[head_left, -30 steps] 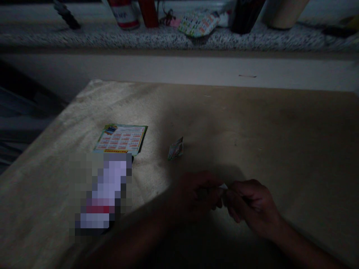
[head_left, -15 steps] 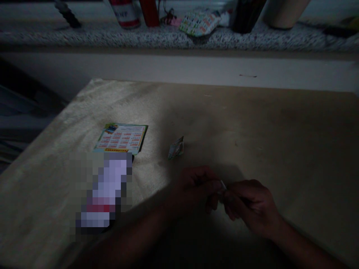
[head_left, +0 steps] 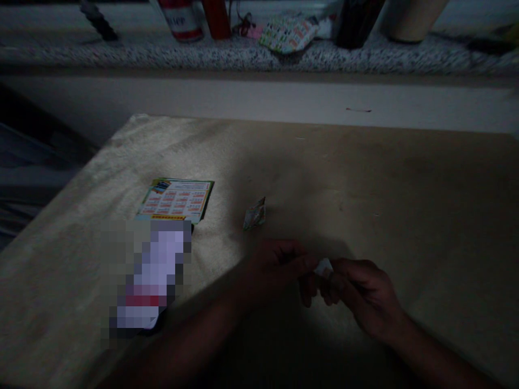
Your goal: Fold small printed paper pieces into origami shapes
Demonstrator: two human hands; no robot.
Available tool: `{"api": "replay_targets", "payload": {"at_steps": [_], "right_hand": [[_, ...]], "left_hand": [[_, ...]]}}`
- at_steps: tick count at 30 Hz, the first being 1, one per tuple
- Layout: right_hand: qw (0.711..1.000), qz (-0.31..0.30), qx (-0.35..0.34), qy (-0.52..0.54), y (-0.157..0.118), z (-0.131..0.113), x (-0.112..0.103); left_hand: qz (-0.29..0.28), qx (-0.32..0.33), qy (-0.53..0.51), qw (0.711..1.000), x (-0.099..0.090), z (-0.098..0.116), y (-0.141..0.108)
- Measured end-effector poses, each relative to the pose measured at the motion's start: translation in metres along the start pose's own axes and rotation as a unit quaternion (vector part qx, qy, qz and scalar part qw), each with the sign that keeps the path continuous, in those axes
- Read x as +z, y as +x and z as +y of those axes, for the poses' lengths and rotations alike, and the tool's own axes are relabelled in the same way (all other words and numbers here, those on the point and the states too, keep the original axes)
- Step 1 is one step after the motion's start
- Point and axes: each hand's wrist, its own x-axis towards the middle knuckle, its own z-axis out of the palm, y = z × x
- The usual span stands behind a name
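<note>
Between my two hands is a small folded piece of pale paper (head_left: 324, 268) with faint reddish print. My left hand (head_left: 279, 267) pinches its left edge between thumb and forefinger. My right hand (head_left: 365, 292) grips the right side in the same way, its other fingers curled beneath. Beyond my left hand, a small folded shape of printed paper (head_left: 255, 214) lies on the cloth, apart from both hands. Farther left is a printed calendar card (head_left: 176, 199), seemingly on top of another like it.
A lit phone (head_left: 156, 270), its screen blurred out, lies near my left forearm on the pale tablecloth (head_left: 405, 183). Behind the table runs a speckled sill (head_left: 227, 56) bearing a red-and-white can (head_left: 182, 21), a crumpled printed paper (head_left: 287, 33) and a dark cup (head_left: 359, 21).
The small paper, seen as a thin edge before, now shows more of its face between my fingers. My hands have barely shifted; the things on the table stay put.
</note>
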Motion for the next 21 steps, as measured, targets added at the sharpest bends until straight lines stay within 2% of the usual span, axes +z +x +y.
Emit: {"api": "replay_targets", "payload": {"at_steps": [14, 21], "right_hand": [[0.996, -0.008, -0.035, -0.077, 0.0029, -0.0099, -0.0013], [0.959, 0.03, -0.125, -0.252, 0.0066, -0.0077, 0.0014]], "left_hand": [[0.001, -0.035, -0.01, 0.999, -0.0019, 0.0005, 0.0031], [0.019, 0.005, -0.032, 0.999, -0.0073, -0.0066, 0.0057]]}}
